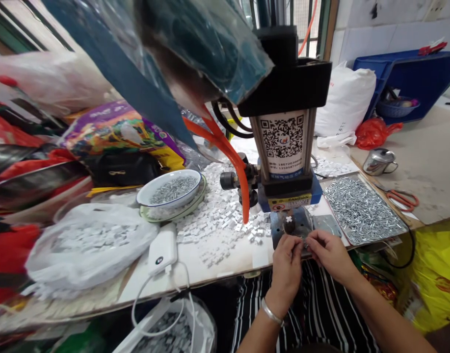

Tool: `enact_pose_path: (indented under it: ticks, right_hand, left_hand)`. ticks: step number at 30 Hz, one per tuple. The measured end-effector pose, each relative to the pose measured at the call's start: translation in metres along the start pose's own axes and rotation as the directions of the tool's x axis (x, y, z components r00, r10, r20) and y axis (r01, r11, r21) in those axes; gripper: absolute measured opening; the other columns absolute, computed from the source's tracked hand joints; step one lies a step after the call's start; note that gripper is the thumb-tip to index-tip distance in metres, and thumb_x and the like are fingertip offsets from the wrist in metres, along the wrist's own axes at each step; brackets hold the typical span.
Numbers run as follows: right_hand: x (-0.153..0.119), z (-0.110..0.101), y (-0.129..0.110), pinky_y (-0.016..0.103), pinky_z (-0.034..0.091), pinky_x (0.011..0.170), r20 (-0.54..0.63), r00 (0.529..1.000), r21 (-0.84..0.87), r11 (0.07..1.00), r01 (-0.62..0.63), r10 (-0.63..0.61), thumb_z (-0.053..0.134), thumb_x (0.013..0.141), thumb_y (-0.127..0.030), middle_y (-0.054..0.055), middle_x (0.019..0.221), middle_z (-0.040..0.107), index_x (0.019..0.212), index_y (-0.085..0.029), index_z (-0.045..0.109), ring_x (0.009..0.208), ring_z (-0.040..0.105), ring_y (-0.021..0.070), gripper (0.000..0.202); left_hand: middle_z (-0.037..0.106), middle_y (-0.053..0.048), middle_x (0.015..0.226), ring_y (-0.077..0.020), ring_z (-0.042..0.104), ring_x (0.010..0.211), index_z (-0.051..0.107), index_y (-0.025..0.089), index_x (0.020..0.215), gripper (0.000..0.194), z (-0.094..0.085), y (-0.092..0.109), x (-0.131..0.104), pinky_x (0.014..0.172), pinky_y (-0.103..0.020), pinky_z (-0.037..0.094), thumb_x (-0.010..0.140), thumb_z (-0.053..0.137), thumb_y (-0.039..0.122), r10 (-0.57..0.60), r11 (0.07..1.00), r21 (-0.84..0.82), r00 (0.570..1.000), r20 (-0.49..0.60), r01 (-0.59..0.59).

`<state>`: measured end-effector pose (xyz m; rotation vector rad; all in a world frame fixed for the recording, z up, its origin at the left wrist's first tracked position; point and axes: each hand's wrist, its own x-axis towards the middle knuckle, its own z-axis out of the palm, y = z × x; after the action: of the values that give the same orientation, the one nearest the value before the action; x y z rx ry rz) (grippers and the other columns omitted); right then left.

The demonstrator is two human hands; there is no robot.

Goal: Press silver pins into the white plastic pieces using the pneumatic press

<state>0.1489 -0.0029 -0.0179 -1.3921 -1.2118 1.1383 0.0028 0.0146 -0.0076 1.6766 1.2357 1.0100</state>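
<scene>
Left fingers [291, 243]: curled toward my thumb at the press [283, 147] base; I cannot tell whether they grip something small.
Right fingers [316, 239]: bent in a pinch just beside them, hold equally unclear.
Press: upright on my desk [436, 166].
White pieces [225, 211]: scattered to its left.
Tray of metal pins [364, 210]: to its right.

Shiny metal pins [364, 208], smooth matt plastic pieces [228, 213]
</scene>
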Motion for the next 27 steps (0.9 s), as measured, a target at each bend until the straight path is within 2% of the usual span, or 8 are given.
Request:
enact_pose_path:
  ticks: [4,7,11,15,19,23,27]
  right_hand:
    - [-0.001,-0.002,0.000,0.028,0.042,0.061,0.023,0.981,-0.247,0.949,0.194,-0.194,0.054,0.094,-0.037,0.001,0.070,0.062,0.080,-0.020,0.064,0.065,0.057,0.0172,0.024]
    - [-0.002,-0.002,0.000,0.030,0.044,0.069,0.036,0.967,-0.281,0.926,0.251,-0.251,0.051,0.095,-0.033,0.003,0.078,0.067,0.084,-0.020,0.065,0.073,0.061,0.0188,0.022]
    - [-0.002,-0.002,-0.002,0.028,0.043,0.063,-0.009,0.981,-0.215,0.959,0.187,-0.193,0.057,0.094,-0.041,0.001,0.070,0.064,0.082,-0.020,0.066,0.066,0.058,0.0177,0.025]
    - [0.002,0.001,-0.005,0.025,0.040,0.051,-0.066,0.994,-0.011,0.996,0.092,-0.093,0.060,0.093,-0.050,-0.001,0.066,0.061,0.084,-0.020,0.064,0.055,0.052,0.0145,0.032]
    - [0.004,0.007,-0.010,0.024,0.041,0.050,-0.080,0.990,0.007,0.994,0.113,-0.113,0.061,0.093,-0.050,-0.001,0.065,0.061,0.082,-0.019,0.063,0.054,0.053,0.0139,0.033]
    - [0.003,0.013,-0.010,0.025,0.046,0.058,-0.127,0.962,-0.123,0.966,0.228,-0.243,0.058,0.096,-0.043,0.001,0.069,0.064,0.082,-0.020,0.066,0.062,0.059,0.0157,0.028]
    - [0.003,0.016,-0.009,0.030,0.053,0.074,-0.014,0.897,-0.186,0.883,0.431,-0.441,0.053,0.100,-0.031,0.005,0.088,0.069,0.095,-0.021,0.070,0.081,0.066,0.0183,0.020]
  left_hand:
    - [0.059,-0.002,0.079,-0.0184,0.054,0.077,0.060,0.019,0.076,0.019,0.003,-0.005,0.002,0.073,-0.030,0.041,0.091,0.051,0.025,-0.122,0.991,-0.055,0.992,-0.042,0.120]
    - [0.052,0.001,0.070,-0.0160,0.047,0.068,0.054,0.020,0.071,0.024,0.004,-0.004,0.002,0.066,-0.028,0.037,0.092,0.050,0.030,-0.207,0.968,-0.158,0.977,-0.059,0.196]
    - [0.044,0.005,0.061,-0.0132,0.039,0.060,0.050,0.020,0.070,0.029,0.001,0.003,0.002,0.059,-0.026,0.033,0.091,0.053,0.040,-0.288,0.899,-0.341,0.958,0.015,0.275]
    - [0.048,0.005,0.061,-0.0123,0.041,0.060,0.053,0.019,0.072,0.035,0.001,0.009,-0.001,0.060,-0.025,0.034,0.087,0.062,0.049,-0.318,0.820,-0.480,0.945,0.071,0.312]
    - [0.049,0.004,0.060,-0.0113,0.042,0.061,0.055,0.017,0.071,0.039,0.004,0.012,-0.004,0.062,-0.025,0.035,0.085,0.067,0.051,-0.303,0.777,-0.549,0.948,0.100,0.307]
    - [0.050,0.004,0.060,-0.0101,0.041,0.060,0.058,0.016,0.072,0.037,0.004,0.012,-0.005,0.061,-0.024,0.034,0.082,0.072,0.049,-0.306,0.724,-0.617,0.945,0.114,0.309]
    - [0.052,0.004,0.062,-0.0093,0.042,0.059,0.062,0.016,0.077,0.035,-0.001,0.011,-0.006,0.060,-0.023,0.034,0.079,0.076,0.047,-0.329,0.646,-0.687,0.934,0.141,0.332]
